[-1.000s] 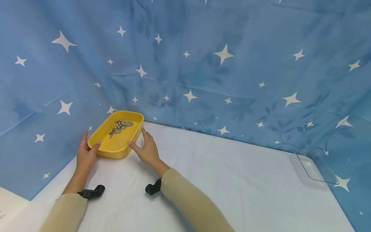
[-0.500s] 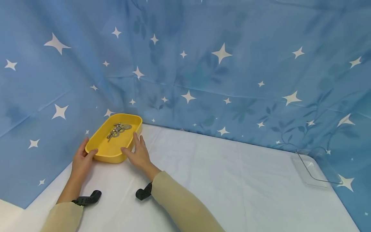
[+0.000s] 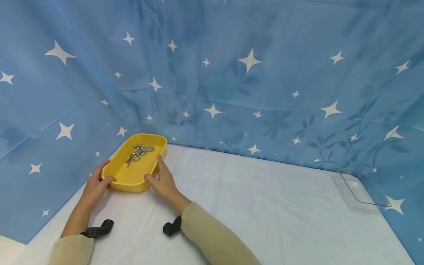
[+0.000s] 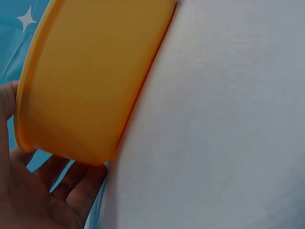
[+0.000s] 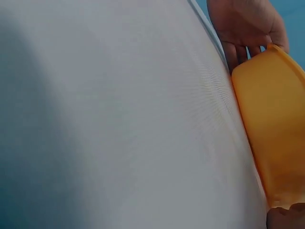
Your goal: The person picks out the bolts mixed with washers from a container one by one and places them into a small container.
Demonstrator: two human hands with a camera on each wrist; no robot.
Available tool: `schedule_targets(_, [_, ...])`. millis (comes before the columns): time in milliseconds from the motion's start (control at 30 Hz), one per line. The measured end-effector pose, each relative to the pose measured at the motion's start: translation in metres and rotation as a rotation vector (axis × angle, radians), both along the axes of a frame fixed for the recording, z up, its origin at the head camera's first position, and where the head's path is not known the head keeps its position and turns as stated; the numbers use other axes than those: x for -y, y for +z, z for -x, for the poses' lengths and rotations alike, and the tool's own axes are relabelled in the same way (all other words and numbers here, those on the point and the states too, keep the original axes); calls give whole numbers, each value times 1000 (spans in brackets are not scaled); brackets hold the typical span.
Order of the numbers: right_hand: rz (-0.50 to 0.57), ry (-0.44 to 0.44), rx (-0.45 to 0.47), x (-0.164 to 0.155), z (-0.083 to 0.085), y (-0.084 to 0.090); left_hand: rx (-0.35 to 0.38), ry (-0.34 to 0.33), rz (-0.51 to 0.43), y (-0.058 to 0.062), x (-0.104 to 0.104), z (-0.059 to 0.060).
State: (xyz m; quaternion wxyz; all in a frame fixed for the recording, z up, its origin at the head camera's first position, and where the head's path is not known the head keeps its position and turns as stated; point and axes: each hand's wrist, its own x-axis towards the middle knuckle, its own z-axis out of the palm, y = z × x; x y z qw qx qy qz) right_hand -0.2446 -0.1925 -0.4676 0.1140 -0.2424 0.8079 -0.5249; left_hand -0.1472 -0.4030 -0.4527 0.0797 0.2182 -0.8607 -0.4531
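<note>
Item 1: yellow tray (image 3: 130, 176), one, oblong with rounded corners, standing on the desk (image 3: 251, 206) at its far left corner. The tray's far end lies close to the blue star-printed backdrop (image 3: 232, 73); its left long side runs close to the left desk edge, where the backdrop hangs. Open room lies only to its right and toward the person.

Item 2: metal hardware (image 3: 138, 152), one small cluster of bolts and washers, lying in the far half of the tray; pieces too small to count.

Item 3: left hand (image 3: 94, 186), one. It grips the tray's near left corner, thumb hooked over the rim, fingers (image 4: 71, 183) curled under and behind the wall as the left wrist view shows.

Item 4: right hand (image 3: 163, 182), one. It holds the tray's right long side near the near right corner, thumb against the near wall, fingers laid along the side.

Item 5: clear tray (image 3: 359, 189), one, at the far right corner of the desk, touching the backdrop, well apart from the yellow tray.

Item 6: white desk cover, one; broad bare stretch between the two trays and across the whole near side.

Item 7: black wrist mounts (image 3: 97, 230), two, one at each sleeve cuff.
</note>
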Motion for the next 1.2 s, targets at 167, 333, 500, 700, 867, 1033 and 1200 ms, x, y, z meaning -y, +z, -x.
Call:
schedule_targets(167, [37, -27, -2, -16, -3, -2, -13, -86, 21, -4, -6, 4])
schedule_targets(333, [60, -44, 3, -32, -1, -5, -46, -146, 67, -6, -16, 11])
schedule_targets(500, [72, -48, 2, -51, 1, -8, -37, -204, 75, -7, -28, 13])
schedule_targets(700, [86, -57, -5, -71, 0, -10, -51, -272, 48, -2, -41, 16])
schedule_targets(867, [72, -73, -24, -89, 3, -12, -31, -300, 60, -3, -54, 22])
schedule_targets(1033, [104, -75, -23, -107, 8, -13, -61, -287, 76, -6, -71, 27])
schedule_targets(1200, [148, -80, 18, -124, 10, -12, -121, -248, 86, -13, -90, 32])
